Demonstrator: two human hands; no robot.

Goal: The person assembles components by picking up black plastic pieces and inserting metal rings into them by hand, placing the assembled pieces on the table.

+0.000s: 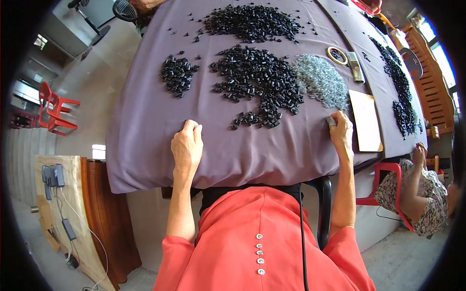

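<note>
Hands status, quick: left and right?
Left hand: closed at the purple cloth; whether it holds anything can't be told.
Right hand: fingers curled near the silvery pile; grip can't be told.

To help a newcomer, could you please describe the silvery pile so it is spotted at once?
On the purple tablecloth, find the large central black pile. Against its right edge, just beyond the right hand, lies the silvery pile; the neighbouring piles are all black.
</note>
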